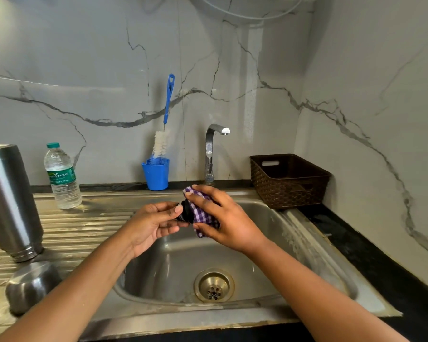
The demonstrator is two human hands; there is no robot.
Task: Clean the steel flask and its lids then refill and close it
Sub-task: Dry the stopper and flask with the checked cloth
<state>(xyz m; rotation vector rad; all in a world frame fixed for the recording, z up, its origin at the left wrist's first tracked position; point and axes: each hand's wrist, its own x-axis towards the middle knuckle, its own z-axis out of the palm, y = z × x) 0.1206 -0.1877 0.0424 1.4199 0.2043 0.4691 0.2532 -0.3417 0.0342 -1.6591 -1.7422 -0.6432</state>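
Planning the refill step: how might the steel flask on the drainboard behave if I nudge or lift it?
The steel flask stands inverted on its narrow threaded mouth, so it probably tips easily if nudged. The ribbed drainboard likely makes that footing uneven. Its polished wall looks rigid and may be slippery, though wetness can't be confirmed.

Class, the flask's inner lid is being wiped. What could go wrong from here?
1. The left hand pinches the black inner lid by fingertips over the sink while the right hand rubs it with the checked cloth; it might slip and drop.
2. The steel flask stands inverted on its narrow mouth on the drainboard; a nudge could topple it.
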